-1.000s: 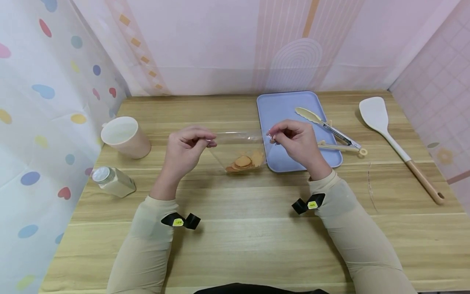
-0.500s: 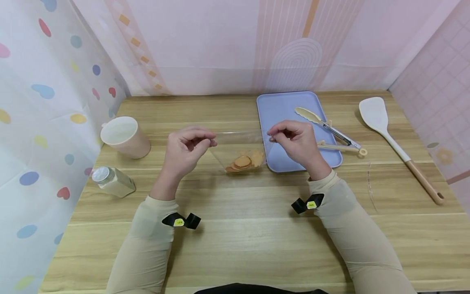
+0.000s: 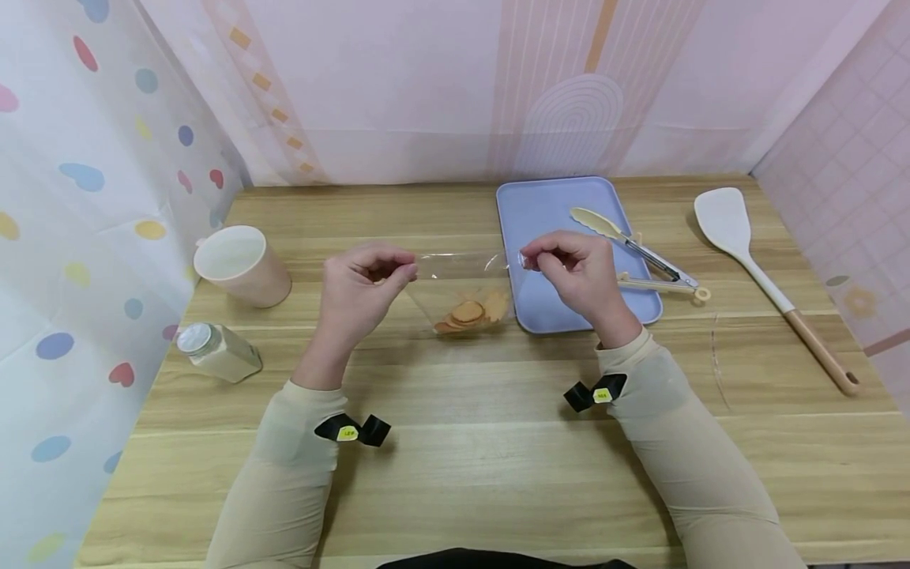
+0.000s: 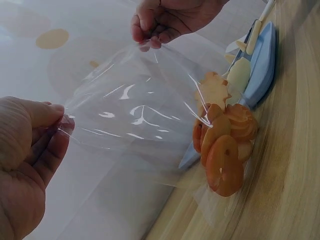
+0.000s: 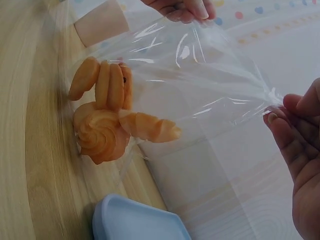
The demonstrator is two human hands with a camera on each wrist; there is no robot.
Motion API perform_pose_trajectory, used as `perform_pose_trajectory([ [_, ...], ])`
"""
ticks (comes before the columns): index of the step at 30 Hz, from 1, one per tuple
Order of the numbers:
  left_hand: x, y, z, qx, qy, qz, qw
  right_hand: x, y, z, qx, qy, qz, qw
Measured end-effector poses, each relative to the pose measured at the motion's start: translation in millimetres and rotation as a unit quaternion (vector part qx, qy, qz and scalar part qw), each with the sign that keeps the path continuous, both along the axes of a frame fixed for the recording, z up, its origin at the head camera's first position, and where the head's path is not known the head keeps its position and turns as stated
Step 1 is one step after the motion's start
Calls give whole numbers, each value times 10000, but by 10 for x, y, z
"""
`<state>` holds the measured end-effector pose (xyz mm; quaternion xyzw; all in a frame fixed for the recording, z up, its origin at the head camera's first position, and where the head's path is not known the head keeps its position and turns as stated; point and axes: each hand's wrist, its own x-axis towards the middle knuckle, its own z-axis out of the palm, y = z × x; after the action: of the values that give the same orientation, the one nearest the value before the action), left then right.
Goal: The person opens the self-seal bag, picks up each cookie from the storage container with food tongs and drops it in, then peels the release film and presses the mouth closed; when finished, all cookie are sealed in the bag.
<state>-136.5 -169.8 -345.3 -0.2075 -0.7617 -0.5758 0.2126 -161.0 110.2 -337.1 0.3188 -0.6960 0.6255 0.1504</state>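
Note:
A clear plastic bag (image 3: 455, 273) is stretched between both hands at the middle of the table, its upper edge drawn taut. Several golden cookies (image 3: 468, 313) lie in its lower part; the right wrist view shows one swirled cookie (image 5: 101, 134) among rounder ones. My left hand (image 3: 362, 296) pinches the bag's upper left corner between thumb and fingers. At the upper right corner my right hand (image 3: 577, 276) pinches the film the same way, in front of the blue tray (image 3: 529, 213). Whether the bag's bottom touches the table cannot be told.
Tongs (image 3: 636, 246) lie across the tray. A white spatula (image 3: 753, 269) with a wooden handle lies at the far right, a thin clear strip (image 3: 716, 359) beside it. On the left stand a pink mug (image 3: 250, 273) and a tilted white-lidded jar (image 3: 220, 352).
Both hands keep hold of the bag in nearly the same place. Shine on the film near its upper edge shifts, and the left fingers move very slightly.

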Motion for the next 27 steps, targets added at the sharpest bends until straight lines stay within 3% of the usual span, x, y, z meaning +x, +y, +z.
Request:
perform_pose_trajectory([
  [9,17,14,17,-52,-23,21,10000,52,-67,69,541,130,-670,9962],
  [18,11,43,22,-638,-250,433,9967,-22,-37,-12,574,60,-516,9970],
  [24,-5,59,19,-809,127,632,9946,-155,7,-163,683,208,-326,9969],
  [27,-19,77,-4,-811,391,569,9943,-161,-5,-137,1069,600,-427,9915],
])
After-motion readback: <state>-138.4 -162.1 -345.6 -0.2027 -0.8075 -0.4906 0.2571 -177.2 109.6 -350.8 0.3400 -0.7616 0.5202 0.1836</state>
